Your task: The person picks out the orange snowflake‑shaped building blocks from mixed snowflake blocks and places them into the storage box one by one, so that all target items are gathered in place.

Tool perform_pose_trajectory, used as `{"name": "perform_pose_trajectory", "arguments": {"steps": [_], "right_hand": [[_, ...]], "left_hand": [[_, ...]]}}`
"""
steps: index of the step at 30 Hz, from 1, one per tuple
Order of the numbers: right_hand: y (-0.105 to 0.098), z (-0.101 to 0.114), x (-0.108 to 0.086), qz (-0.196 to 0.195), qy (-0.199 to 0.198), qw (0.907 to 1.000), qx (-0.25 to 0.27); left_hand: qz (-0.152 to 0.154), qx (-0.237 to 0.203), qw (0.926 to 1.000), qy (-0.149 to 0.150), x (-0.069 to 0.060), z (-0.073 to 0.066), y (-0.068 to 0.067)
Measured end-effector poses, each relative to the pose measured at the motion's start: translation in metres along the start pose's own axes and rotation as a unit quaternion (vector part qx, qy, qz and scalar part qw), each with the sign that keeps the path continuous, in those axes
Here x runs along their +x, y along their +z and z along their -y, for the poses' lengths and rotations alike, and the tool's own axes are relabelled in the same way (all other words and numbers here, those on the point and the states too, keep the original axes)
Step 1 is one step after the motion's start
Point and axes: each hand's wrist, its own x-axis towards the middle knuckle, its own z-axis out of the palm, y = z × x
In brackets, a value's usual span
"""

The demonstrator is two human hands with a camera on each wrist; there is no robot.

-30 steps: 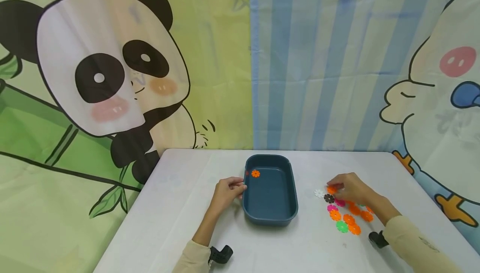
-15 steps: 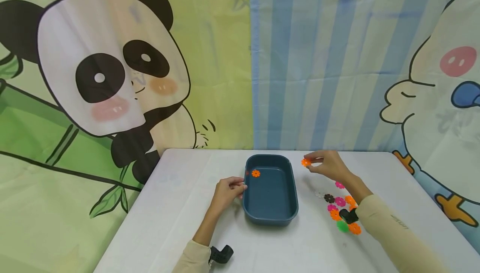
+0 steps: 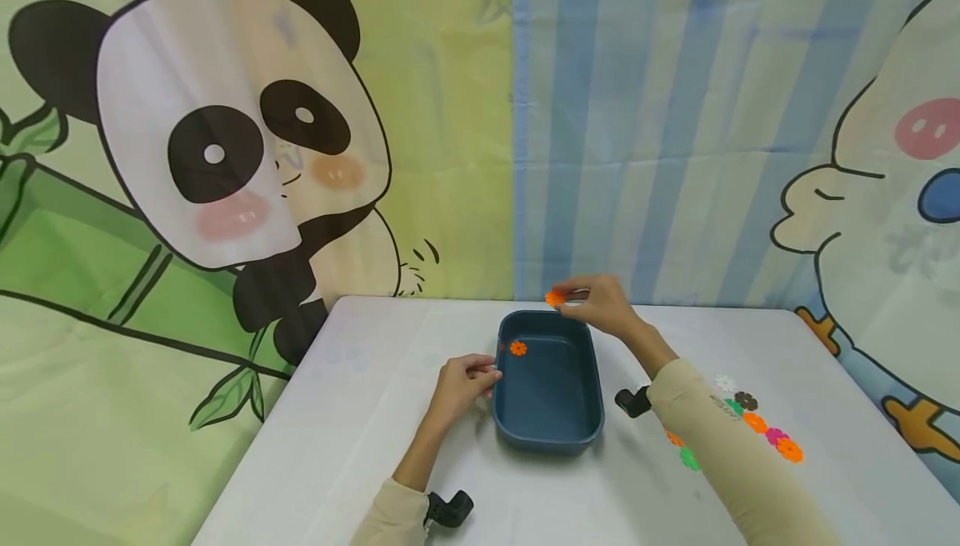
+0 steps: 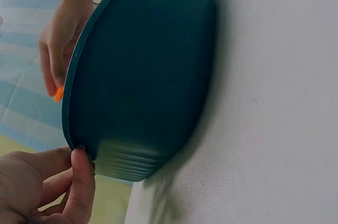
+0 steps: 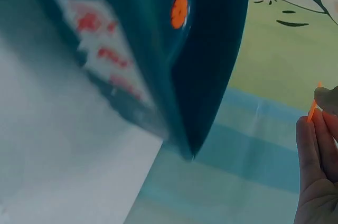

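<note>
A dark blue plastic bin (image 3: 547,404) stands on the white table, one orange flower-shaped disc (image 3: 518,348) inside near its far left. My left hand (image 3: 459,383) pinches the bin's left rim between thumb and finger, as the left wrist view shows on the rim (image 4: 79,145). Above the bin's far edge, my right hand (image 3: 602,308) holds another orange notched disc (image 3: 554,298) between thumb and fingertips. In the right wrist view that disc (image 5: 313,109) appears edge-on, apart from the bin.
Several loose discs lie on the table's right side, among them a black one (image 3: 746,400), a white one (image 3: 725,383), a pink one (image 3: 776,436) and a green one (image 3: 691,458). My right sleeve (image 3: 720,446) hides part of them. A patterned curtain (image 3: 450,154) stands behind the table.
My right hand has picked an orange disc from the pile and carried it left and up to above the bin's far edge. My left hand has stayed at the bin's rim.
</note>
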Motion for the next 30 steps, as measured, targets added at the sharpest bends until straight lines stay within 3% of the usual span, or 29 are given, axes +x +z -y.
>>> {"name": "perform_pose_trajectory", "arguments": {"steps": [10, 14, 25, 30], "right_hand": [[0.027, 0.026, 0.007, -0.011, -0.009, 0.994, 0.108], [0.045, 0.003, 0.014, -0.035, -0.017, 0.9905, 0.132], [0.074, -0.013, 0.003, -0.047, -0.004, 0.9913, 0.123], [0.086, -0.016, -0.004, -0.016, 0.019, 0.9945, 0.102]], "left_hand": [[-0.004, -0.001, 1.0, 0.007, 0.0, 0.002, 0.002], [-0.007, 0.007, 0.9999, 0.009, 0.0, 0.001, 0.002], [-0.004, 0.005, 1.0, 0.004, 0.0, -0.002, 0.002], [-0.006, 0.013, 0.9999, 0.007, 0.0, -0.002, 0.001]]}}
